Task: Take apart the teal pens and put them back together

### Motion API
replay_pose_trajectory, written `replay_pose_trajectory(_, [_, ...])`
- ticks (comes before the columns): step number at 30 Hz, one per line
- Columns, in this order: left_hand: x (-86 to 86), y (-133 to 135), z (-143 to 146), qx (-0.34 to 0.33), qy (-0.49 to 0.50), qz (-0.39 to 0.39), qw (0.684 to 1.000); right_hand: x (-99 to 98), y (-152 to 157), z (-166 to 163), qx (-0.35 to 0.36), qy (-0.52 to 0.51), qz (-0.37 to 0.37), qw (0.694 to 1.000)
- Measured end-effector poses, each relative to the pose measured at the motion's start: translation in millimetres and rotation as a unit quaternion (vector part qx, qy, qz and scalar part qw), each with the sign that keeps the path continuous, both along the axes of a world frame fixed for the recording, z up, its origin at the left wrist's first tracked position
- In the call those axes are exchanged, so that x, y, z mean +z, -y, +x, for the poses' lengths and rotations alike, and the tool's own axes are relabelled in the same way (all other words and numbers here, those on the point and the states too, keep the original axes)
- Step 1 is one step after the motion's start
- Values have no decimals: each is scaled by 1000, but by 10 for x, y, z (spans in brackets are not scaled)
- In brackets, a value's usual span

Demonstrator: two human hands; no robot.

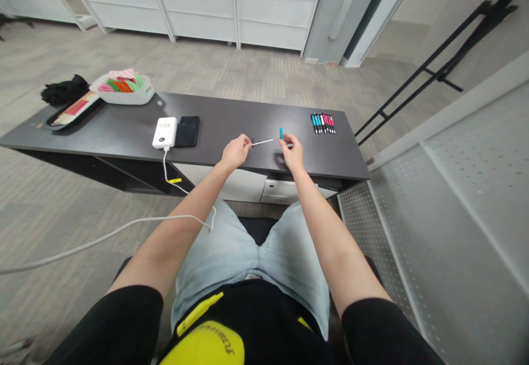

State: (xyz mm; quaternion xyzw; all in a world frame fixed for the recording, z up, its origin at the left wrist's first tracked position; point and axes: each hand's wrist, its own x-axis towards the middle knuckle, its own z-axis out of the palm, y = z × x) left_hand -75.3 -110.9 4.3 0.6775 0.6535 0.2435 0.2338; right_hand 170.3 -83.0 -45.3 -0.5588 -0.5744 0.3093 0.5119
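Note:
My left hand (236, 151) is closed in a pinch on one end of a thin white pen refill (263, 142), which points to the right. A small dark piece sits at its fingertips, partly hidden. Fingers and thumb of my right hand (293, 153) close around a teal pen barrel (281, 133), held nearly upright. The refill's tip is a little left of the barrel, apart from it. Both hands are just over the front part of the dark table (231, 113).
Several teal, white and pink pens (323, 123) lie in a row at right. On the left are a white power bank (165, 132) with a cable, a black phone (187, 131), a white basket (126, 96), a black tray (74, 113) and black cloth (65, 91).

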Motion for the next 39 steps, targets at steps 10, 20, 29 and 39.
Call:
replay_pose_trajectory(10, [210,-68,-386,-13,81,122,989,73,51,-32,73,93,12,993])
replay_pose_trajectory(20, [267,-87,-377,-53,-6,152,987,24,27,-36,89,121,27,988])
replay_pose_trajectory(29, [310,-115,-422,-67,-34,156,985,-20,9,-37,102,131,40,985])
replay_pose_trajectory(39, [365,-102,20,-58,55,132,988,43,77,-55,106,158,25,981])
